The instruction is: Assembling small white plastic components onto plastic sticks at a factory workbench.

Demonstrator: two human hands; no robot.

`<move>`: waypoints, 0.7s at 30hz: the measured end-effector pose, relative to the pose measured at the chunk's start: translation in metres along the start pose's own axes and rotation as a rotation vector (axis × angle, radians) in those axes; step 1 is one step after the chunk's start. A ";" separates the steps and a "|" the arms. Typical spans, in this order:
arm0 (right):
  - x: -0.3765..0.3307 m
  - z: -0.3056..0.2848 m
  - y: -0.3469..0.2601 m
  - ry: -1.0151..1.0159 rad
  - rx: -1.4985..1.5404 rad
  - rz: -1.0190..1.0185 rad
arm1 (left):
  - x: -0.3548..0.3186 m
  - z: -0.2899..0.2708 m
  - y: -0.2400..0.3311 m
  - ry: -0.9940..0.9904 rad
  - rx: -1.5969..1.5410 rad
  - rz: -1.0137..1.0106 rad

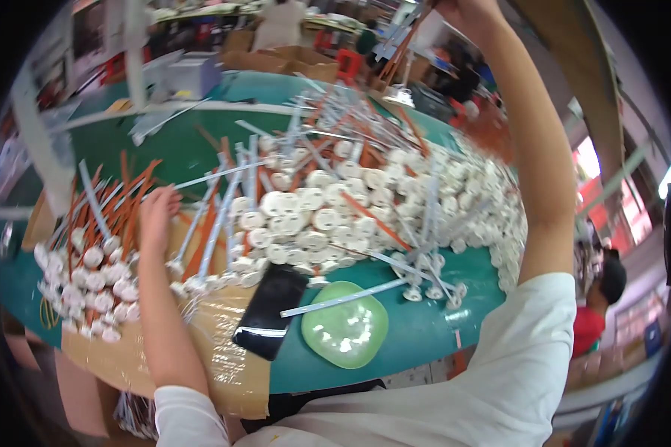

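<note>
Workroom, cluttered: open brown cardboard boxes (298, 67) and a red plastic stool (348, 65) stood beyond the green tabletop (432, 328). Large heap of round white discs (313, 216), strips tangled among them, covered the table's middle and right. Smaller cluster of white discs (89, 279) lay at left, flat orange strips (130, 186) rising from it. Left hand (159, 212) was beside those strips, fingers bent; a long pale strip (216, 176) reached the fingertips, but could not tell whether they gripped it. Right hand (466, 11), raised and cut by the top edge, had its fingers closed on long brown and pale strips (405, 45). Nearer the body: black rectangular phone (272, 309), partly on brown taped cardboard (231, 365); beside it, a rounded light-green dish (347, 335), a flat pale-blue strip (350, 296) across its upper part.
</note>
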State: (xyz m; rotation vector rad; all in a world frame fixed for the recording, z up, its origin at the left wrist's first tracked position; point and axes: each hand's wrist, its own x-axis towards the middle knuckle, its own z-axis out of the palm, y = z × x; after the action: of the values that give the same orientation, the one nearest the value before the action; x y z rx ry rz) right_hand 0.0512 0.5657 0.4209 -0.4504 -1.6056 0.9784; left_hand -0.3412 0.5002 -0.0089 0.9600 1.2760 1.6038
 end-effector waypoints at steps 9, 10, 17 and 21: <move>-0.096 -0.163 -0.076 0.266 -0.222 0.093 | -0.004 0.005 0.010 0.024 0.017 0.005; -0.098 -0.204 -0.073 0.203 -0.194 0.132 | -0.002 0.008 0.009 0.016 0.011 0.004; -0.139 -0.278 0.038 0.346 -0.126 0.281 | -0.009 0.004 0.005 -0.026 0.139 0.082; -0.133 -0.292 0.052 0.307 -0.088 0.238 | -0.008 0.002 0.003 -0.076 0.150 0.077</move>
State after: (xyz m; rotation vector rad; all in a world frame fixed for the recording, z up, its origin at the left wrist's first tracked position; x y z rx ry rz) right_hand 0.3510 0.6013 0.3001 -0.8263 -1.3406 0.9634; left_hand -0.3370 0.4926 -0.0066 1.1643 1.3348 1.5309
